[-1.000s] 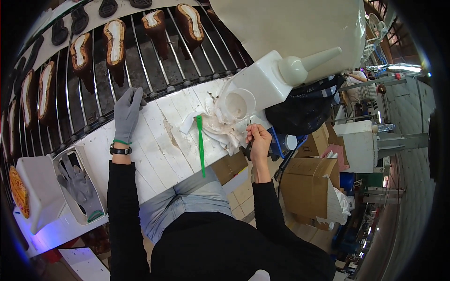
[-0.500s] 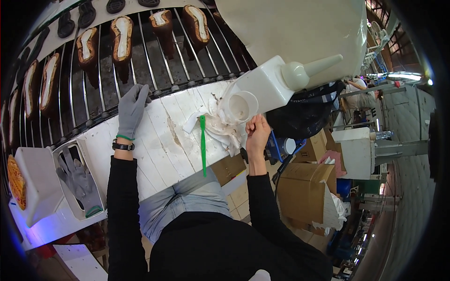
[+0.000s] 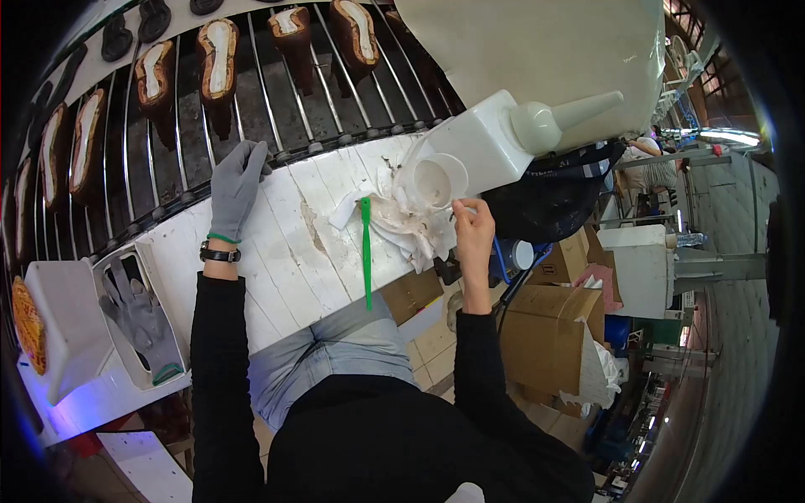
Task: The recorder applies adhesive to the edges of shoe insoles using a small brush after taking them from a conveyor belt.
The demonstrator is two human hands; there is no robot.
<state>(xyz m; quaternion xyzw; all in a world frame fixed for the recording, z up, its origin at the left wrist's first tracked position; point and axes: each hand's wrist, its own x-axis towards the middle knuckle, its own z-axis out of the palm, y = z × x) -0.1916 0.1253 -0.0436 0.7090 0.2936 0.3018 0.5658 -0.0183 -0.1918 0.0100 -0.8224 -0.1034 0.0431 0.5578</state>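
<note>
Right hand [image 3: 472,228] bare, pinching small item at cup [image 3: 434,182] rim; gloved left hand [image 3: 236,186] flat, spread, far; green brush [image 3: 366,251] between, handle toward body

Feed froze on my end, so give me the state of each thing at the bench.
Left hand: gloved, flat at the rack edge.
Right hand: bare, fingers pinched beside the cup.
Cup: open, tipped on its side.
Green brush: lying flat, untouched.
Paper: crumpled, stained.
Spare glove: lying in tray.
</note>
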